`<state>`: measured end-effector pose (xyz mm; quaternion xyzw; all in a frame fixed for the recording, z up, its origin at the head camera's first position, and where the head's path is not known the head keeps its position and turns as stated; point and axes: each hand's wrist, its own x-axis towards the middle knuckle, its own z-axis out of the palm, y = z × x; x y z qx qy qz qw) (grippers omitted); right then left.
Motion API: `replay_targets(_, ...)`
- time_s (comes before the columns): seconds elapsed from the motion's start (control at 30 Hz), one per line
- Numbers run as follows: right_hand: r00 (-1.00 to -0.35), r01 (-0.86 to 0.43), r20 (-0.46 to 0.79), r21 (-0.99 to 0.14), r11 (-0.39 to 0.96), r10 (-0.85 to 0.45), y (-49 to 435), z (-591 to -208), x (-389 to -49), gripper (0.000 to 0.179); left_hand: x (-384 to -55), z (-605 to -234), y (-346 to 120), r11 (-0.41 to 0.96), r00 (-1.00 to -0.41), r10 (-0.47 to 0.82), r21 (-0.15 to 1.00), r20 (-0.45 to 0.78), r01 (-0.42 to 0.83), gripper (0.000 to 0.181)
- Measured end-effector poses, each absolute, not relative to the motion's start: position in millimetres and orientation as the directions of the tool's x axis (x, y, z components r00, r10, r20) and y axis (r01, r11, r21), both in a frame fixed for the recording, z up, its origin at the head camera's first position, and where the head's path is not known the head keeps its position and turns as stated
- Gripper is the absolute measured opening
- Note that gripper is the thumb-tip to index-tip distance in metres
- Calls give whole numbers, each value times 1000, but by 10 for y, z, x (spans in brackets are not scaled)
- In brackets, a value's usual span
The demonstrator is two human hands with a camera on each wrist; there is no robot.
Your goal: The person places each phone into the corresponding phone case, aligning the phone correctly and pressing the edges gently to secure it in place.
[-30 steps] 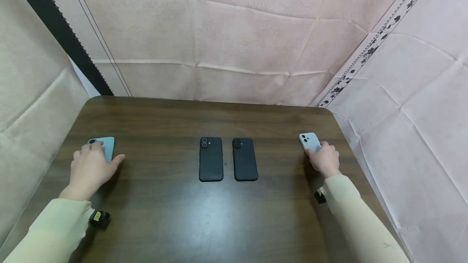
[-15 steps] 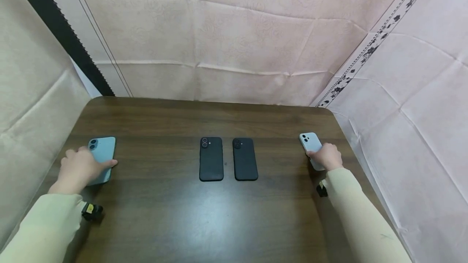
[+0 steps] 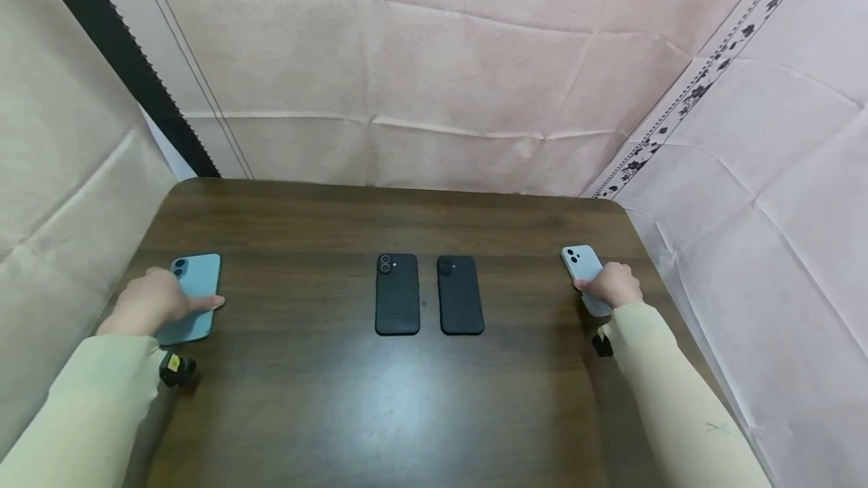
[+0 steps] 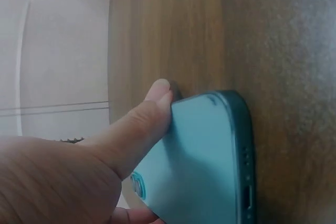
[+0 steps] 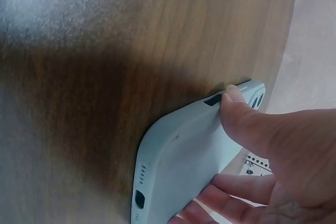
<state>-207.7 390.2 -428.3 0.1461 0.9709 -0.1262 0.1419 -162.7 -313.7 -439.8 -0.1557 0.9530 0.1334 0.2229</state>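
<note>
My left hand [image 3: 151, 300] grips a blue phone [image 3: 200, 275] at the table's left side, the thumb on its right edge. The phone lies back up, twin lenses at the top left corner. In the left wrist view a finger [image 4: 128, 216] shows at its far edge, and the charging port faces the camera. At the table's right side my right hand [image 3: 615, 286] holds a pale blue phone [image 3: 582, 262] across its width. The right wrist view shows the thumb [image 5: 239, 116] on one long edge and fingers [image 5: 231, 200] along the other.
Two black phones, one on the left [image 3: 398, 296] and one on the right [image 3: 461, 296], lie back up side by side mid-table. The brown wooden table [image 3: 305, 224] has rounded far corners. Pale cloth [image 3: 434, 81] hangs behind it and along both sides.
My left hand has slid left and lower over the blue phone, uncovering its lenses, and its thumb has come onto the right edge. My right hand has shifted slightly, uncovering more of its phone.
</note>
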Motion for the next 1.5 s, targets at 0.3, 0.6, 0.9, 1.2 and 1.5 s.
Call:
replay_targets(0.3,-894,332,-373,-176,927,249,3883,-4243,-2104,79,-1630,-4451,-3122,906,-836,-298,138,-461,-399,129)
replay_targets(0.6,-881,318,-411,-150,936,234,3905,-4260,-2151,79,-1625,-4431,-3097,914,-876,-272,177,-398,-364,125)
replay_targets(0.9,-886,311,-401,-141,940,233,3927,-4250,-2142,80,-1623,-4458,-3004,884,-905,-285,280,-315,-376,127)
replay_targets(1.2,-903,319,-353,-163,934,246,3891,-4217,-2106,79,-1573,-4394,-2889,864,-911,-302,324,-281,-386,120)
replay_targets(1.5,-902,385,-294,-226,895,314,3846,-4265,-2090,88,-1523,-4392,-2894,848,-929,-252,402,-269,-347,98)
